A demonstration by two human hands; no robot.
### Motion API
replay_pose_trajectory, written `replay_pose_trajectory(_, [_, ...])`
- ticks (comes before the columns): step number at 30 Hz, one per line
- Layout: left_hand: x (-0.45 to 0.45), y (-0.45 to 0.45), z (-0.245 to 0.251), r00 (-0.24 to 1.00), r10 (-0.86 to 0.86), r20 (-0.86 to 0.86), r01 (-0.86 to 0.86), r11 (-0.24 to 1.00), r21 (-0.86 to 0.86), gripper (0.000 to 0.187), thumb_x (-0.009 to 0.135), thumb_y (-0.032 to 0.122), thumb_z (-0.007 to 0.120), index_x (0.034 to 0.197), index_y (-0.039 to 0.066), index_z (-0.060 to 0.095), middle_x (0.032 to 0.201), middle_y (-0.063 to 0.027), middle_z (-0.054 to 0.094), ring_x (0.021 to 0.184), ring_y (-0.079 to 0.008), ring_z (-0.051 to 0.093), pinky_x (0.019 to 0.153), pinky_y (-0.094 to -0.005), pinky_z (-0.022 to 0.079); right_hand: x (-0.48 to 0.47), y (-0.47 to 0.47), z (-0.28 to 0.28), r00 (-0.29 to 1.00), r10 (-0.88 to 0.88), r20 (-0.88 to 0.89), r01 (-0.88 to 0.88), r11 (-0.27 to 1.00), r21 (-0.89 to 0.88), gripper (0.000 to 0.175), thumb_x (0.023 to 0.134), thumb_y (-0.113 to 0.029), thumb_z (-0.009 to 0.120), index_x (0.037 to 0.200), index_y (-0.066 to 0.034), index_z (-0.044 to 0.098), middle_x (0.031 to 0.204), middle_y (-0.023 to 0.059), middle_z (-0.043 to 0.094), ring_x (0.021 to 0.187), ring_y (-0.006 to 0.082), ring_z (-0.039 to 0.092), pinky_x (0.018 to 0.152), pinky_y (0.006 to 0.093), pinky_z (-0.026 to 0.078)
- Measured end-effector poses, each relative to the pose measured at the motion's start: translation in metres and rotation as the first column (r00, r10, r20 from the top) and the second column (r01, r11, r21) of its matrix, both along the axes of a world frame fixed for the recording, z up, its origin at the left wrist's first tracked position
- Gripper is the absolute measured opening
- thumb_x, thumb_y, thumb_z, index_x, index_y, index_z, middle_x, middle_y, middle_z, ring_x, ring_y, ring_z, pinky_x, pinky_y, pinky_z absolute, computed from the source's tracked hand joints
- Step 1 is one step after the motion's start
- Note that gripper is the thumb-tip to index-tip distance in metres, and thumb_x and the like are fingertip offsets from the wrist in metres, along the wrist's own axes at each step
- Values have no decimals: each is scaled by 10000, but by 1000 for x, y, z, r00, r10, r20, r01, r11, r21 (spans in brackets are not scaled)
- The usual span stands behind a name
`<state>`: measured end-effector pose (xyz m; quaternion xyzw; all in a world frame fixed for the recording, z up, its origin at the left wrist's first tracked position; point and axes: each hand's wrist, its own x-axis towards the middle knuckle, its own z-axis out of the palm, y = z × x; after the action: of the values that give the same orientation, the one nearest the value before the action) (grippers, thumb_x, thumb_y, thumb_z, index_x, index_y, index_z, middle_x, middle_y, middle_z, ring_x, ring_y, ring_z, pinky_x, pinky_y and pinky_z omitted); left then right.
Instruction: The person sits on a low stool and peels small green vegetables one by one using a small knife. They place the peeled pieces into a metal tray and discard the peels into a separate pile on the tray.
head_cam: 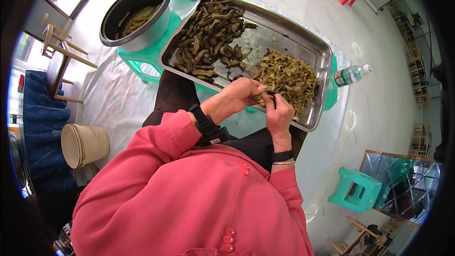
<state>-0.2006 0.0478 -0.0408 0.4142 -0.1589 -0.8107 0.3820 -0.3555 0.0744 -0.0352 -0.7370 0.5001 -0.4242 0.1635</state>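
A large stainless steel tray (284, 17) lies across my knees and green stools. Its left part holds a heap of dark brown, pod-like pieces (213, 25), perhaps pickled vegetables; at its right lies a pile of yellowish-brown shreds or peels (288, 74). Over the near edge of the tray, beside the shreds, my left hand (241, 94) and my right hand (279, 113) meet, fingertips pinched on one small brown piece (265, 96) between them. The fingers partly hide the piece. A deep grey pot (149, 32) at the upper left holds yellow-green pods (137, 23) in some liquid.
The pot stands on a green plastic stool (142, 65). Right of the tray lies a plastic bottle (350, 76). Beige buckets (85, 145) and a wooden chair (60, 64) are at the left. Another green stool (355, 189) stands lower right, near a mirrored panel (401, 185).
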Motion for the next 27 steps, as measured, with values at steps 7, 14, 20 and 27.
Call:
replay_pose_trajectory(7, [19, -18, -8, 984, 106, -141, -109, 994, -9, 89, 959, 94, 541, 996, 40, 601, 915, -35, 624, 818, -136, 589, 730, -288, 492, 21, 17, 11, 995, 77, 59, -78, 997, 14, 294, 870, -272, 692, 708, -61, 567, 614, 117, 563, 533, 320, 566, 479, 377, 426])
replay_pose_trajectory(14, [23, -12, -2, 997, 0, -81, 1, 1000, 5, 157, 969, 159, 547, 1052, 56, 631, 994, -9, 675, 795, -92, 582, 710, -273, 462, -10, -10, 4, 872, -166, -460, 234, 967, 96, 402, 920, -414, 580, 778, -40, 543, 718, 170, 628, 662, 398, 618, 561, 479, 466])
replay_pose_trajectory(20, [19, -9, 10, 997, -20, -77, 22, 1000, 17, 168, 967, 159, 546, 1077, 57, 619, 1018, -35, 688, 795, -98, 588, 697, -284, 447, -17, -17, -13, 822, -186, -538, 260, 963, 65, 371, 912, -381, 609, 776, -43, 537, 699, 155, 620, 655, 382, 624, 549, 463, 472])
replay_pose_trajectory(27, [20, -6, 14, 998, -62, -17, 61, 998, -19, 178, 964, 134, 545, 1056, 13, 638, 974, -52, 675, 824, -108, 608, 705, -269, 472, -17, -12, 9, 969, -93, -231, 120, 987, 108, 387, 886, -360, 663, 744, -30, 519, 670, 131, 588, 605, 344, 592, 519, 420, 443])
